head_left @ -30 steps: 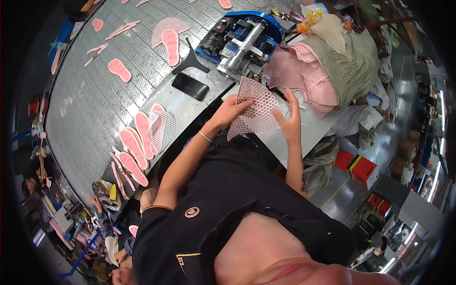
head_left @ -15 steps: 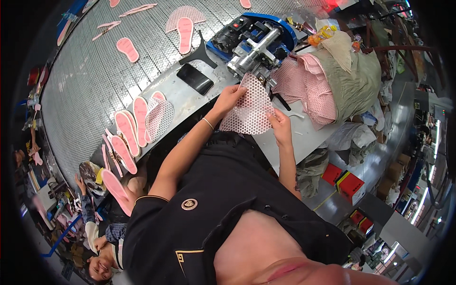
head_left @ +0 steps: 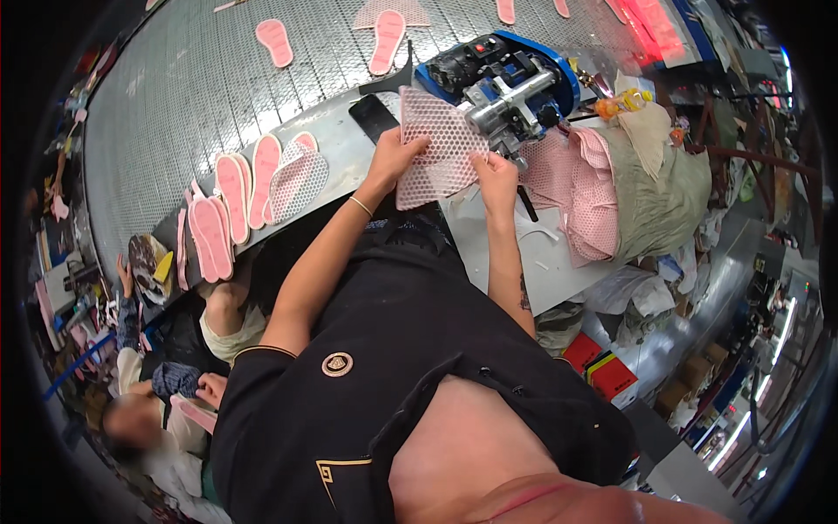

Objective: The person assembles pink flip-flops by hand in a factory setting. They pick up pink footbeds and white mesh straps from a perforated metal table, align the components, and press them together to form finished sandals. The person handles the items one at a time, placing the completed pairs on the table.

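Note:
A pale pink mesh piece (head_left: 436,179) with rounded holes is held up in front of me, slightly tilted. My left hand (head_left: 393,164) grips its left side, thumb on top and the other fingers behind it, out of sight. At the right edge, my right hand (head_left: 497,183) pinches the mesh between thumb and fingers. Just beyond the mesh stands a blue and black machine (head_left: 506,96) with a metal cylinder, close to the sheet's upper right edge; whether they touch I cannot tell.
A dark phone (head_left: 374,115) lies left of the mesh. Several pink soles (head_left: 209,231) line the table's near edge, and others lie on the ribbed belt (head_left: 175,87). Right of the machine are heaped pink mesh (head_left: 598,196) and grey-green cloth (head_left: 668,192). A co-worker (head_left: 144,428) sits at left.
Both hands have shifted slightly left in the picture, and the mesh piece has turned, its upper left corner now raised. The co-worker has lowered the pink sole. The whole view has shifted.

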Tool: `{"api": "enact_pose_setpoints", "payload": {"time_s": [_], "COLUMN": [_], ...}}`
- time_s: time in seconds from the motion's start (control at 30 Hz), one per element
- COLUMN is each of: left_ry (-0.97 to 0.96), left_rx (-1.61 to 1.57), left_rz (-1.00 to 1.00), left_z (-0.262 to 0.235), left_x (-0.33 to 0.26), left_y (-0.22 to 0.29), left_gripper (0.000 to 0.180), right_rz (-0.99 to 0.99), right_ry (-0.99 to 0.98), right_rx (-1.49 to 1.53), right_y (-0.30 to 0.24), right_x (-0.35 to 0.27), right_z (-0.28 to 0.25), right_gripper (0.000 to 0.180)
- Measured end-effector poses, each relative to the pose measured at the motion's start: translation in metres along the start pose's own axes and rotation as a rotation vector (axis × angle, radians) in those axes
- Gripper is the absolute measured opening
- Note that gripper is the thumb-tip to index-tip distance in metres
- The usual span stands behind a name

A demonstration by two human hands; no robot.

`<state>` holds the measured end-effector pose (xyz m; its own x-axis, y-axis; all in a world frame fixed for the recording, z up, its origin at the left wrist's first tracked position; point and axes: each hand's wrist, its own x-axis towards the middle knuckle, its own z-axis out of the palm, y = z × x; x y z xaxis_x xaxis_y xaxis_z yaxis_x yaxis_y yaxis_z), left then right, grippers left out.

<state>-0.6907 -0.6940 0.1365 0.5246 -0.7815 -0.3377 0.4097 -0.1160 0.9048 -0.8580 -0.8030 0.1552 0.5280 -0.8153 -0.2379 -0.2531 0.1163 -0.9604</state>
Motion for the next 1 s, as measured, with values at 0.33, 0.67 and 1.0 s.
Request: {"api": "enact_pose_setpoints", "payload": {"time_s": [0.33, 0.67, 1.0], "left_ry": [-0.170, 0.075, 0.404], "left_rx": [-0.123, -0.276, 0.616], "left_rz": [-0.260, -0.336, 0.490], "left_z": [0.035, 0.027, -0.043], "left_x": [-0.056, -0.020, -0.043], "left_y": [-0.038, -0.039, 0.003], "left_gripper": [0.045, 0.048, 0.038], "right_rz": [-0.144, -0.235, -0.462], "right_ry": [0.205, 0.048, -0.641], "right_rx": [-0.365, -0.365, -0.226], "right_y": [-0.005, -0.053, -0.045], "right_x": [0.000, -0.017, -0.003], "right_z": [-0.011, 0.018, 0.129], "right_gripper": [0.025, 0.017, 0.087]}}
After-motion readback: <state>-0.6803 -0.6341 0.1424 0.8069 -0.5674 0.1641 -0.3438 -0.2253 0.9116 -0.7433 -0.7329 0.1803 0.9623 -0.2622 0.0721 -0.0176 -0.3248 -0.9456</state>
